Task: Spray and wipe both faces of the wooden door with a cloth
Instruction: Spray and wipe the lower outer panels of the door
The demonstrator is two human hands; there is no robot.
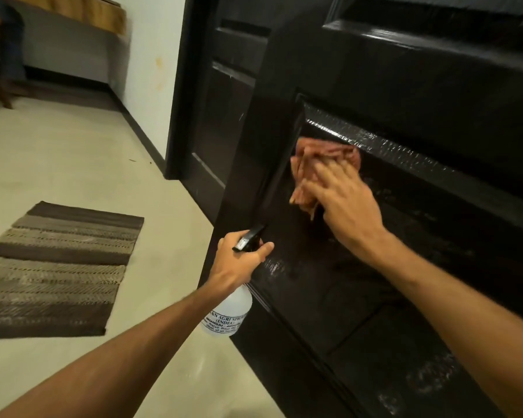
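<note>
Your right hand (341, 197) presses the cloth (308, 164) flat, fingers spread, against the wet door (405, 86) panel. Your left hand (239, 263) grips the sprayer (230, 312) at its neck. The cloth looks soft and limp, so bunch it under your palm.

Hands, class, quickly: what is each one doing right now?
Left hand: fingers closed around the spray bottle.
Right hand: fingers spread open, pressing the cloth flat against the door.

Head view, angled down (close), facing door (405, 86)
</note>
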